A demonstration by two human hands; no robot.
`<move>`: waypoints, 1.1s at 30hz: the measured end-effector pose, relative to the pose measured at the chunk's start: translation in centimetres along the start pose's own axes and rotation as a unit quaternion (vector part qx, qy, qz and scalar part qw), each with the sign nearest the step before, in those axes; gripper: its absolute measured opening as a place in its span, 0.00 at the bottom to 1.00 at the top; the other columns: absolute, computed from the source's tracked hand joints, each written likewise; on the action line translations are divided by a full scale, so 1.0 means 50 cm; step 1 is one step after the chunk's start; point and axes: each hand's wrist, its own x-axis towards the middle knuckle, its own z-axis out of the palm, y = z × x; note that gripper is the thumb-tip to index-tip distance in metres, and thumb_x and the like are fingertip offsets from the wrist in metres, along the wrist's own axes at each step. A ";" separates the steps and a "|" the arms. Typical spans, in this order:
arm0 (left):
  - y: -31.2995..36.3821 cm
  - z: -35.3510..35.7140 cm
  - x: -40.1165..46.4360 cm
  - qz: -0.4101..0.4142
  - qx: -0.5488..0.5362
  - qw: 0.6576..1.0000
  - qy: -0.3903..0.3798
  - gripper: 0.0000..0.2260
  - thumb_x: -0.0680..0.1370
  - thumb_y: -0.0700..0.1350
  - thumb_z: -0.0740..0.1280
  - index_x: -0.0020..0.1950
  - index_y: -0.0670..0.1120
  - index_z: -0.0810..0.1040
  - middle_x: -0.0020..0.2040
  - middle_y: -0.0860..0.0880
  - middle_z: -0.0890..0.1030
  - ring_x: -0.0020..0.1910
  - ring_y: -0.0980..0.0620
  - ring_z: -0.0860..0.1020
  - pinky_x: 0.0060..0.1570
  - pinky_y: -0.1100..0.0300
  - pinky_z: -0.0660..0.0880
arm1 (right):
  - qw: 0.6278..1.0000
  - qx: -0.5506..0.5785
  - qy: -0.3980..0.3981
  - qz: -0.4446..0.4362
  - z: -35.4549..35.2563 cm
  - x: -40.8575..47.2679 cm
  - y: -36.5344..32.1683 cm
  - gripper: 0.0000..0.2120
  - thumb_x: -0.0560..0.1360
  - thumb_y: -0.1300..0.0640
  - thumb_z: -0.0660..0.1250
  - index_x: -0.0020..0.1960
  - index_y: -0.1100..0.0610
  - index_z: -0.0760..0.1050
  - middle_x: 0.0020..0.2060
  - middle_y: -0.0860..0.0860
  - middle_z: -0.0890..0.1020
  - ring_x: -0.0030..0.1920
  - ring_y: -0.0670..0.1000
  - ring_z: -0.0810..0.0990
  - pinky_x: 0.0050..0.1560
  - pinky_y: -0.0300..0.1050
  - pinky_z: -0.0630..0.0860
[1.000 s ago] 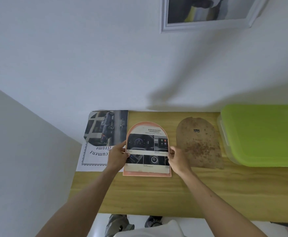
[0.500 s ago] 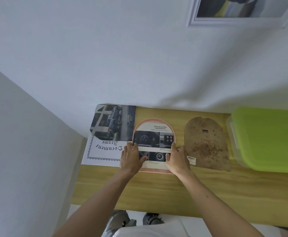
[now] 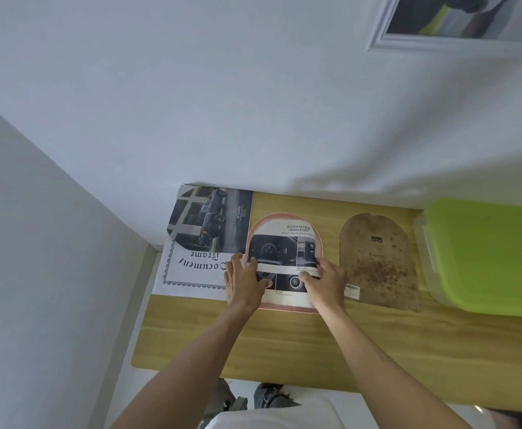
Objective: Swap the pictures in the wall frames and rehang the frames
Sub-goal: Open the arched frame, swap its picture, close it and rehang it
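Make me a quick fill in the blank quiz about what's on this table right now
Both hands, left hand and right hand, press on the ____-topped picture.
The brown backing board lies to that picture's ____.
The storage box has a ____ lid.

Missing words: arch; right; green

A green-lidded plastic box (image 3: 488,258) sits on the wooden table (image 3: 284,342).
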 end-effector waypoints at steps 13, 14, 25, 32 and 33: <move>0.009 -0.024 -0.016 0.002 -0.019 1.000 0.014 0.27 0.74 0.59 0.69 0.69 0.50 0.68 0.71 0.47 0.61 0.69 0.44 0.61 0.68 0.49 0.63 | 0.957 0.274 -0.055 0.084 -0.057 0.009 -0.016 0.18 0.75 0.68 0.71 0.59 0.50 0.74 0.47 0.52 0.83 0.43 0.51 0.84 0.39 0.46 0.80; 0.010 -0.029 -0.016 0.005 -0.021 1.000 0.019 0.26 0.75 0.60 0.67 0.69 0.50 0.69 0.70 0.47 0.62 0.68 0.45 0.61 0.68 0.49 0.64 | 0.949 0.294 -0.068 0.092 -0.065 0.011 -0.013 0.18 0.75 0.68 0.71 0.58 0.51 0.75 0.48 0.53 0.85 0.44 0.53 0.85 0.43 0.51 0.82; 0.078 -0.051 -0.026 -0.054 -0.216 0.975 -0.031 0.19 0.80 0.54 0.63 0.65 0.43 0.77 0.53 0.48 0.82 0.49 0.50 0.80 0.47 0.58 0.74 | 0.836 0.506 -0.176 0.116 -0.154 0.010 0.043 0.24 0.71 0.70 0.70 0.64 0.56 0.72 0.56 0.64 0.83 0.50 0.65 0.84 0.42 0.58 0.82; 0.131 -0.040 -0.052 -0.126 -0.393 0.908 -0.067 0.10 0.76 0.40 0.70 0.58 0.44 0.80 0.47 0.46 0.84 0.44 0.48 0.83 0.38 0.60 0.78 | 0.869 0.455 -0.170 0.098 -0.209 -0.006 0.084 0.23 0.72 0.71 0.69 0.63 0.55 0.73 0.52 0.63 0.85 0.48 0.65 0.85 0.44 0.59 0.81; 0.135 -0.041 -0.054 -0.123 -0.404 0.904 -0.070 0.11 0.76 0.39 0.71 0.58 0.43 0.79 0.47 0.45 0.84 0.43 0.47 0.84 0.38 0.58 0.79 | 0.890 0.418 -0.154 0.096 -0.218 -0.011 0.088 0.22 0.72 0.72 0.69 0.63 0.55 0.74 0.50 0.61 0.85 0.46 0.63 0.86 0.43 0.57 0.81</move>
